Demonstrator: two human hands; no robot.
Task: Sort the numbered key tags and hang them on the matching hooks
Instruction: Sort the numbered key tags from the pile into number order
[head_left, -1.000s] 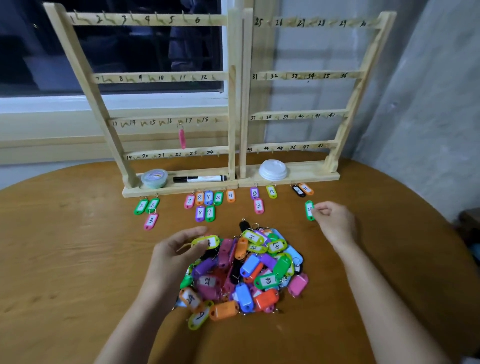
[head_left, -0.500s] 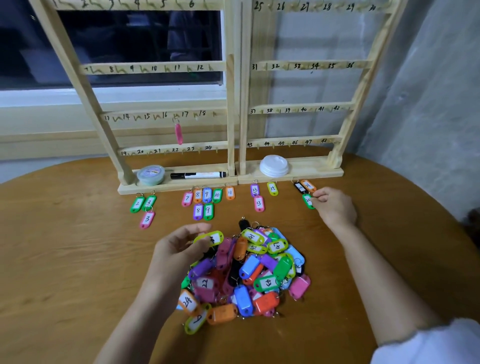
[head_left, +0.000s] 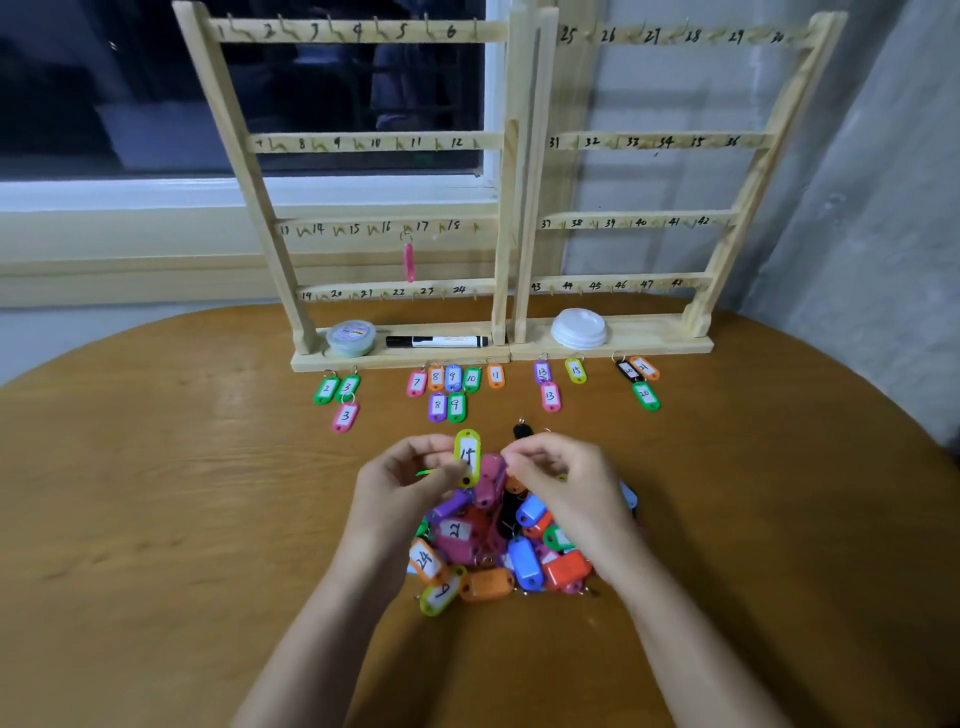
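Pinching yellow-green plastic key tag (head_left: 467, 454), left hand (head_left: 402, 486) grip clamped; right hand (head_left: 563, 486) hides multicoloured tag pile (head_left: 493, 551) at 3 o'clock, grip unclear.

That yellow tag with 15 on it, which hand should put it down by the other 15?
Probably the left. The left hand already pinches the yellow tag upright above the pile. The right hand hovers beside it, seemingly holding nothing, though it is nearer the other 15.

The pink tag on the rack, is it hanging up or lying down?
Hanging up. The pink tag dangles straight down by its ring from a hook on the wooden rack, beside the number 17.
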